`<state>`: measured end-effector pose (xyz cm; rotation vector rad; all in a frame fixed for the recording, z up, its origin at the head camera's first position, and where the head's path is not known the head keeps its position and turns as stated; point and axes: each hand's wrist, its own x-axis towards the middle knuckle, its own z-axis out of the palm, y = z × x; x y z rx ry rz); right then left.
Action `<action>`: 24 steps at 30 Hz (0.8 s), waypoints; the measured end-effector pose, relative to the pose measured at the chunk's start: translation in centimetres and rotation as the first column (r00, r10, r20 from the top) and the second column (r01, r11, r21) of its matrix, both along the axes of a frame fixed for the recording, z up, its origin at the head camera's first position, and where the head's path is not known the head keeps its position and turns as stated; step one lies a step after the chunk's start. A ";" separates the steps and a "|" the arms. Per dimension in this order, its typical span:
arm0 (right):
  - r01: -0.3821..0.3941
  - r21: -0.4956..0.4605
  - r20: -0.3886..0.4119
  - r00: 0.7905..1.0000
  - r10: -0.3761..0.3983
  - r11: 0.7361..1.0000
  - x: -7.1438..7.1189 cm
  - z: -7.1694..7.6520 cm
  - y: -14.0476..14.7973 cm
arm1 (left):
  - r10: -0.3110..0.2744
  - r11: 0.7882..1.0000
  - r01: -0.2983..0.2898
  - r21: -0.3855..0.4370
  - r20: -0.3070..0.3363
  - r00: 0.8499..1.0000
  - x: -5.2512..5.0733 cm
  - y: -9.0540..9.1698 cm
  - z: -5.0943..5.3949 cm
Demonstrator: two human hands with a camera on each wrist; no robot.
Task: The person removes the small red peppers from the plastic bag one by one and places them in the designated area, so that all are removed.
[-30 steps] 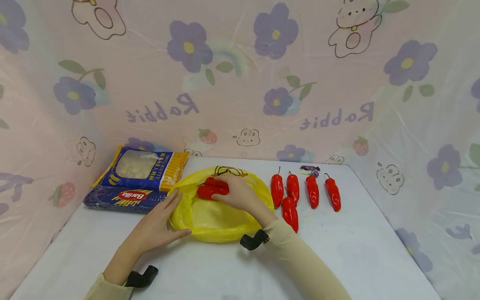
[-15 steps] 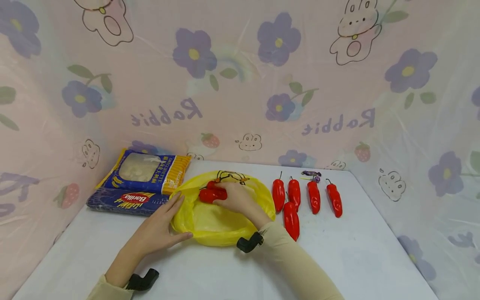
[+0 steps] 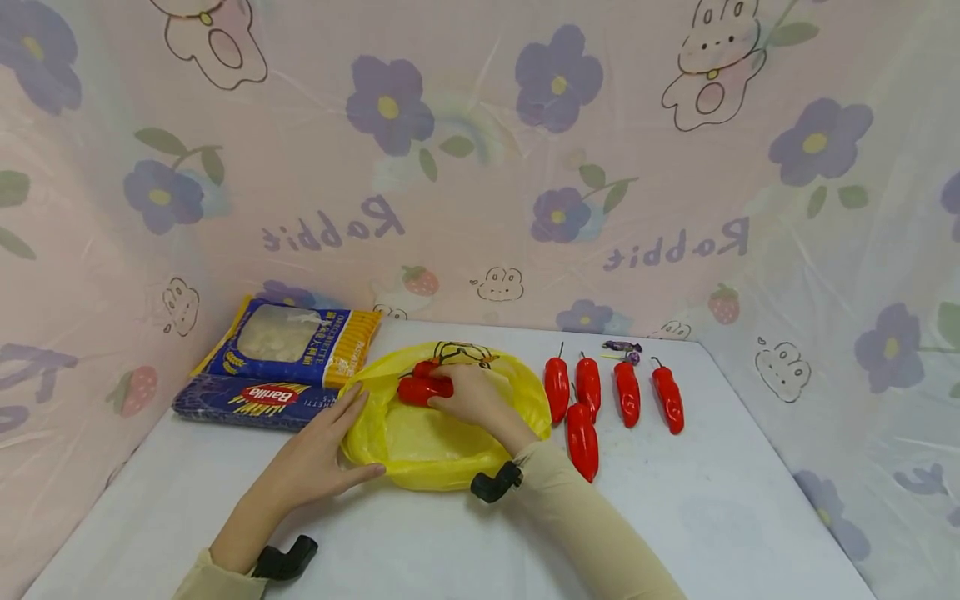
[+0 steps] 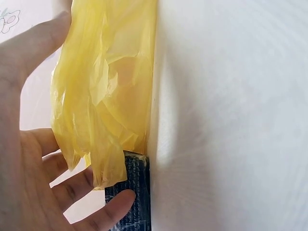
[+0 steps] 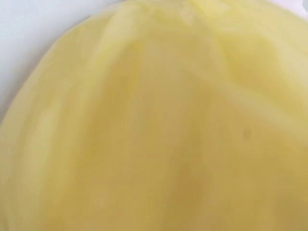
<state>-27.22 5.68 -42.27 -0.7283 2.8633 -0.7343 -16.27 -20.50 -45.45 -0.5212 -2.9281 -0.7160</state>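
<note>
A yellow plastic bag [image 3: 450,475] lies mouth up on the white table. At its left side my left hand [image 3: 315,454] touches the rim with spread fingers and thumb; in the left wrist view the fingers [image 4: 72,187] stay apart beside the folds of the bag [image 4: 110,86]. Inside the mouth, my right hand [image 3: 476,400] holds a red pepper [image 3: 422,389] between thumb and fingers, and a second red pepper [image 3: 426,367] lies just behind it. Some of the fingertips are hidden. The right wrist view is filled by blurred yellow plastic [image 5: 159,125].
Several red peppers [image 3: 582,442] lie right of the bag. Behind them is a small purple-wrapped candy [image 3: 622,347]. An orecchiette pasta bag [image 3: 277,337] and a dark blue spaghetti pack [image 3: 247,403] lie at the left. Patterned cloth [image 3: 465,192] walls the back and sides.
The camera view has tilted slightly. My right hand has shifted a little within the bag, still on the pepper, while the left hand stays at the rim.
</note>
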 end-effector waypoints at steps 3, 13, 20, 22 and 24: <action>-0.001 0.003 0.002 1.000 0.001 1.000 -0.2 -0.2 -0.1 | -0.002 1.000 0.002 0.000 -0.005 1.000 -0.1 0.0 0.1; -0.025 0.053 0.046 0.999 0.023 0.998 0.5 -0.5 0.3 | -0.002 1.000 0.001 0.007 0.013 1.000 0.1 0.0 0.1; -0.040 0.032 0.080 0.996 0.037 0.999 1.0 -0.6 0.5 | -0.001 1.000 0.001 -0.003 0.009 1.000 0.1 0.1 0.1; -0.042 0.033 0.084 0.996 0.039 0.999 1.1 -0.5 0.5 | -0.002 1.000 0.002 -0.004 0.010 1.000 0.0 0.1 0.2; -0.042 0.032 0.085 0.996 0.040 0.999 1.2 -0.4 0.6 | 0.000 1.000 0.000 -0.007 0.013 1.000 0.1 0.1 0.2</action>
